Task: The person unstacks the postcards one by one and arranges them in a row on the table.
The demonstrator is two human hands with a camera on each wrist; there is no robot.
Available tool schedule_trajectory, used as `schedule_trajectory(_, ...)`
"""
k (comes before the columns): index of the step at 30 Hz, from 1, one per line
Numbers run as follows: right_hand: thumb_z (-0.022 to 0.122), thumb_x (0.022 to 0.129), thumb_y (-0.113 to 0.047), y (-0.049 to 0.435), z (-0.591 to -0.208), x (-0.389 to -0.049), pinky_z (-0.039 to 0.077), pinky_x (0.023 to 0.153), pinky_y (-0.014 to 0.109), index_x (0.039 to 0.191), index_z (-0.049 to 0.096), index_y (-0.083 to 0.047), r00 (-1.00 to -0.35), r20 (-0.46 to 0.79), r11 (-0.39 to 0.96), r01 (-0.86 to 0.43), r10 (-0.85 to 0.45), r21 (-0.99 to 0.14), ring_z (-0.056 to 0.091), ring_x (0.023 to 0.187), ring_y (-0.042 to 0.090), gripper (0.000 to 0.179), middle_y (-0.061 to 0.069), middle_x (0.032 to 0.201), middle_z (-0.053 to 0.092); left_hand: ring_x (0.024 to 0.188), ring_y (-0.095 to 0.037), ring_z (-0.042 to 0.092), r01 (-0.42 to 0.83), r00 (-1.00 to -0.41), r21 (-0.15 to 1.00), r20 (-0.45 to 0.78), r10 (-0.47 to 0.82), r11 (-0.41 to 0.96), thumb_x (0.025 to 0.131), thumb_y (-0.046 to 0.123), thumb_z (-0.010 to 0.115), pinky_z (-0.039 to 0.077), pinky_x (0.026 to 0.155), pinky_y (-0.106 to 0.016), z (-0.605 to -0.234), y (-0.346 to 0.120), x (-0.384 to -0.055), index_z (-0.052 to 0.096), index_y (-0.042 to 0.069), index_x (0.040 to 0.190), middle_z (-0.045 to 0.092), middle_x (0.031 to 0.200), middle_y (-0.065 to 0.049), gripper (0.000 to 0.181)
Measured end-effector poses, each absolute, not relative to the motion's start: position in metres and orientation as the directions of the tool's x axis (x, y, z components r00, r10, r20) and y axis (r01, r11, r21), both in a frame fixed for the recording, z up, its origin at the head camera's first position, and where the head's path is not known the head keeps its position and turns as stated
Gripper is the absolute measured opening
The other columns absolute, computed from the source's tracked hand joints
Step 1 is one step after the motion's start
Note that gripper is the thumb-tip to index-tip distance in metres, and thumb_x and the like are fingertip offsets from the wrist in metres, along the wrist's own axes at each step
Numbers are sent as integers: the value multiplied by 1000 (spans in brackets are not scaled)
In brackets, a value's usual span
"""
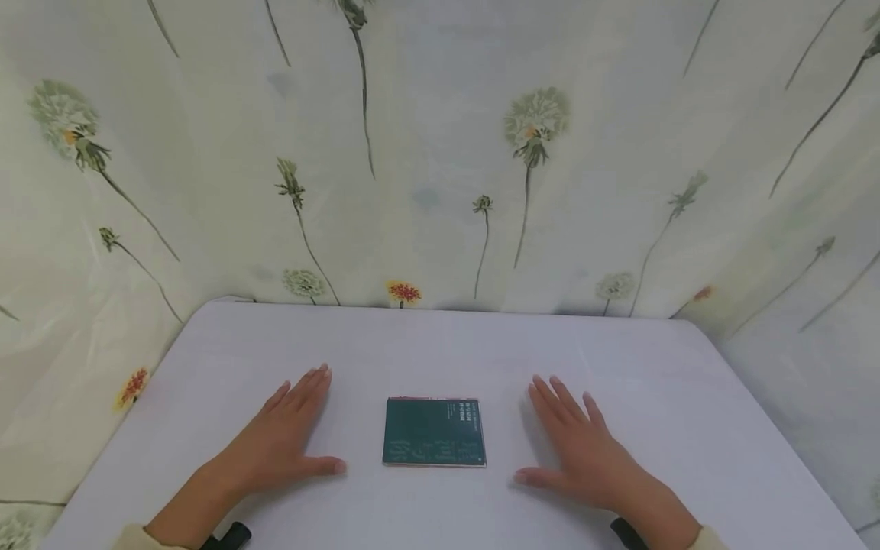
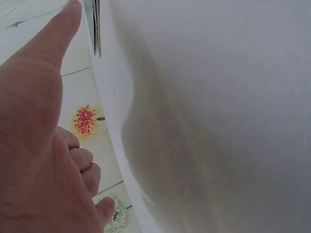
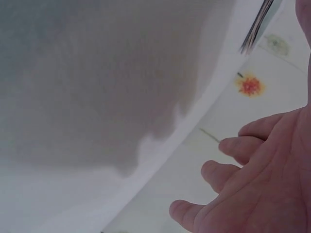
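A small dark green book [image 1: 434, 432] with pale lettering lies flat on the white table, between the two hands. To its left is my left hand [image 1: 292, 435], fingers straight and thumb pointing toward the book without touching it. On the other side my right hand [image 1: 577, 451] is spread in much the same way, its thumb also apart from the book. Both palms hold nothing. In the left wrist view the book's page edge [image 2: 96, 29] shows beyond the thumb tip; in the right wrist view a corner of the book [image 3: 255, 29] shows at the top.
The white tabletop [image 1: 440, 344] has rounded far corners. Behind it and along both sides hangs a pale curtain [image 1: 426, 153] printed with dandelions. A dark band [image 1: 230, 536] is at the left wrist and another [image 1: 627, 533] at the right.
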State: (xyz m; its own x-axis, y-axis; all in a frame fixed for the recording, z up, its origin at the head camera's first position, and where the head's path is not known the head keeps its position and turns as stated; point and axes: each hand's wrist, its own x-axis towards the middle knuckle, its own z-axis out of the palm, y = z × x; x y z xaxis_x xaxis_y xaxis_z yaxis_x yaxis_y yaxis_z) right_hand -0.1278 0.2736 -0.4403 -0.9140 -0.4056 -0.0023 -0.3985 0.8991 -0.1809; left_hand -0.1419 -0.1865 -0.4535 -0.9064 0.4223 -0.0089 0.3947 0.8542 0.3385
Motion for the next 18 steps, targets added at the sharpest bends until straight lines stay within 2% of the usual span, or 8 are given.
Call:
schedule_trajectory(5,66,77,-86,267,-440,-129,11,120,72,165,27,-7,-907,-6,894,-414,-421,-174,14,158,37,125,12,172,24,159,-32,14,412,-903,302,14,429,860,76,84,69,13,126,-60,-457,-186,-144,17,5,167,15,174,-11,131)
schedule_trajectory(10,65,77,-87,259,-439,-132,11,121,72,166,27,-8,-893,-9,880,-441,-449,-177,14,159,37,125,11,172,24,159,-32,15,416,-901,326,21,433,849,75,84,70,13,126,-60,-456,-184,-144,18,5,167,17,174,-12,132)
schedule_trajectory(18,65,77,-87,250,-440,-134,16,125,61,167,23,-6,-862,-9,843,-494,-507,-212,14,159,33,128,11,173,20,158,-31,21,457,-877,364,33,478,812,81,72,75,21,126,-55,-457,-174,-137,22,2,166,23,172,-13,122)
